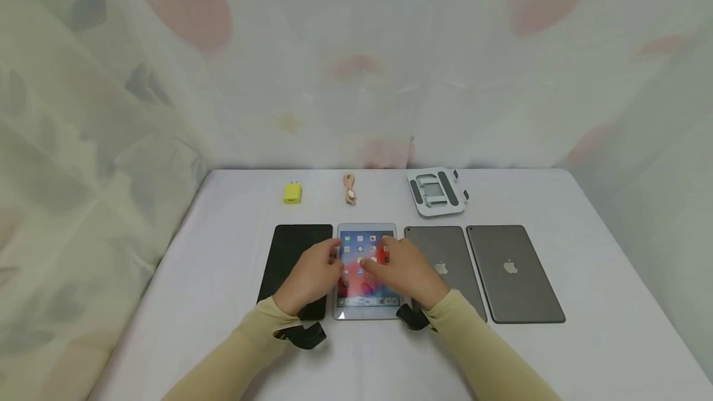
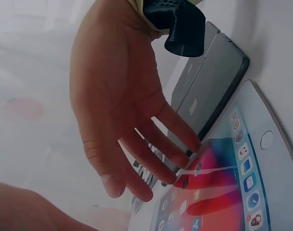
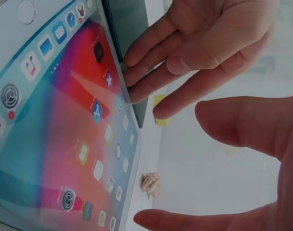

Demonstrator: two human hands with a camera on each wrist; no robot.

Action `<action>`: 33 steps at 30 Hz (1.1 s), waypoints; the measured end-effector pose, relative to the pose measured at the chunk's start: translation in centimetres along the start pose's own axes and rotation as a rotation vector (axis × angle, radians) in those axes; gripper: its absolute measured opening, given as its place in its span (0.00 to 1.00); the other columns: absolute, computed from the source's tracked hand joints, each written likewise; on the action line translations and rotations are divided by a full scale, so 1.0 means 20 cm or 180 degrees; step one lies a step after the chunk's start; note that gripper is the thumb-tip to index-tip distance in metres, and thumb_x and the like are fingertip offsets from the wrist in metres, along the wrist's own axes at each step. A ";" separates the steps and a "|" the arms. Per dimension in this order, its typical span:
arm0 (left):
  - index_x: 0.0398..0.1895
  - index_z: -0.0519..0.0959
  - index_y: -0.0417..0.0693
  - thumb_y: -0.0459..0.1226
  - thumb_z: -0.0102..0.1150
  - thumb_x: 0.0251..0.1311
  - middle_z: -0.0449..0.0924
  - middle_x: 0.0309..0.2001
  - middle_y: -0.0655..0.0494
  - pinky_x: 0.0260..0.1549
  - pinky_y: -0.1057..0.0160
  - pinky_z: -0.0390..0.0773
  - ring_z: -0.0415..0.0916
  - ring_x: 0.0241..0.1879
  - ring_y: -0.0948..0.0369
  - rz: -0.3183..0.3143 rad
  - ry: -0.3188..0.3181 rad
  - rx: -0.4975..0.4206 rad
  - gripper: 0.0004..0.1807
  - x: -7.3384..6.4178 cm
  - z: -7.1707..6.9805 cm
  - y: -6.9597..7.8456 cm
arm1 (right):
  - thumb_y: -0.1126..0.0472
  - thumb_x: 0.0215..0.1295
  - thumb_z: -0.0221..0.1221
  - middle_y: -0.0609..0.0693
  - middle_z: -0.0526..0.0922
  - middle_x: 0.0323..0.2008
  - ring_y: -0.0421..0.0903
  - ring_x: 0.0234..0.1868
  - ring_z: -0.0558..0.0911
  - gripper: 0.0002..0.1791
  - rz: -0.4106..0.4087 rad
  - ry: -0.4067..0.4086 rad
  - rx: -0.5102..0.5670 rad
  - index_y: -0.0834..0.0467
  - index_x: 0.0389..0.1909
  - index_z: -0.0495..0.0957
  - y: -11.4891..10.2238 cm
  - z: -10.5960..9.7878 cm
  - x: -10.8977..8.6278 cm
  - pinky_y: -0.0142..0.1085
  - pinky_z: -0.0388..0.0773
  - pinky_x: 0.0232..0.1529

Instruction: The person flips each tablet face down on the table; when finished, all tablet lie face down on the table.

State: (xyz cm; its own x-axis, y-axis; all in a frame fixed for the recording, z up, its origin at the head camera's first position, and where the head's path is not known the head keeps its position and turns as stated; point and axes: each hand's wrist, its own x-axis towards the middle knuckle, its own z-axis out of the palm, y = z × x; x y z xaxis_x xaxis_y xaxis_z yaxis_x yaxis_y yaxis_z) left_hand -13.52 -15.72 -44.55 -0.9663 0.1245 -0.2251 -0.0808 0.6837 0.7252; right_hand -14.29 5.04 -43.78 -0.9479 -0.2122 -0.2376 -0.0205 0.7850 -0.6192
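A white tablet with its screen lit lies face up on the white table, app icons showing and the home button towards the person. At its left edge is my left hand, over part of a black tablet, with loosely bent fingers. My right hand reaches over the right edge, its thumb above the screen. The left wrist view shows the right hand with fingers extended down along the tablet's side. In the right wrist view, the left hand's fingertips are right at the opposite edge. Neither hand grips anything.
Two grey tablets lie face down on the right, logos up. Farther back are a yellow charger plug, a bundled beige cable and a folded silver stand. Patterned curtains hang behind the table.
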 end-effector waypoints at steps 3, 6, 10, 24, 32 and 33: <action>0.78 0.70 0.38 0.34 0.56 0.74 0.80 0.69 0.38 0.61 0.42 0.86 0.82 0.58 0.48 -0.0045 0.0026 -0.0086 0.30 0.00 -0.01 0.01 | 0.39 0.71 0.66 0.63 0.84 0.63 0.59 0.59 0.83 0.39 0.0034 -0.0019 0.0052 0.62 0.72 0.76 0.00 -0.01 0.00 0.58 0.84 0.61; 0.79 0.69 0.39 0.34 0.57 0.74 0.79 0.70 0.39 0.61 0.42 0.85 0.83 0.61 0.47 -0.0071 0.0030 -0.0152 0.31 0.00 -0.03 0.01 | 0.40 0.70 0.66 0.63 0.83 0.65 0.60 0.61 0.83 0.39 0.0064 -0.0041 0.0107 0.61 0.73 0.75 0.01 -0.01 0.00 0.60 0.83 0.64; 0.80 0.68 0.39 0.34 0.56 0.75 0.79 0.69 0.40 0.63 0.42 0.84 0.82 0.62 0.47 -0.0088 0.0017 -0.0134 0.31 0.01 -0.04 0.00 | 0.40 0.70 0.66 0.63 0.83 0.65 0.60 0.62 0.83 0.39 0.0035 -0.0049 0.0133 0.61 0.73 0.75 0.01 -0.01 -0.01 0.61 0.82 0.64; 0.81 0.66 0.38 0.33 0.54 0.75 0.80 0.70 0.39 0.61 0.45 0.86 0.87 0.57 0.50 -0.0083 0.0011 -0.0490 0.32 0.03 -0.10 0.00 | 0.40 0.69 0.67 0.61 0.83 0.63 0.56 0.57 0.83 0.42 0.0034 -0.0047 0.0242 0.59 0.76 0.72 0.01 0.00 0.01 0.56 0.85 0.61; 0.79 0.69 0.34 0.31 0.52 0.77 0.81 0.70 0.38 0.58 0.48 0.87 0.88 0.55 0.51 0.0155 0.0030 -0.0653 0.29 0.02 -0.12 0.01 | 0.37 0.70 0.66 0.60 0.82 0.67 0.57 0.62 0.83 0.44 0.0035 -0.0099 0.0334 0.59 0.78 0.71 0.00 0.01 0.02 0.58 0.83 0.66; 0.79 0.69 0.33 0.30 0.52 0.77 0.81 0.69 0.38 0.58 0.49 0.88 0.88 0.55 0.51 0.0181 0.0049 -0.0649 0.29 0.02 -0.13 0.01 | 0.37 0.70 0.66 0.60 0.82 0.67 0.57 0.61 0.83 0.44 0.0022 -0.0105 0.0346 0.59 0.78 0.71 0.00 0.01 0.01 0.58 0.83 0.66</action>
State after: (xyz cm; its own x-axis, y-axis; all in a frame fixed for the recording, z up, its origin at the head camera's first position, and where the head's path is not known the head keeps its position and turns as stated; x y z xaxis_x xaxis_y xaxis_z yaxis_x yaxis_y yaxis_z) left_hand -14.50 -17.35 -42.78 -0.9743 0.1467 -0.1711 -0.0722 0.5160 0.8536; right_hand -14.51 4.89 -43.96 -0.9369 -0.2274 -0.2654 0.0222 0.7191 -0.6945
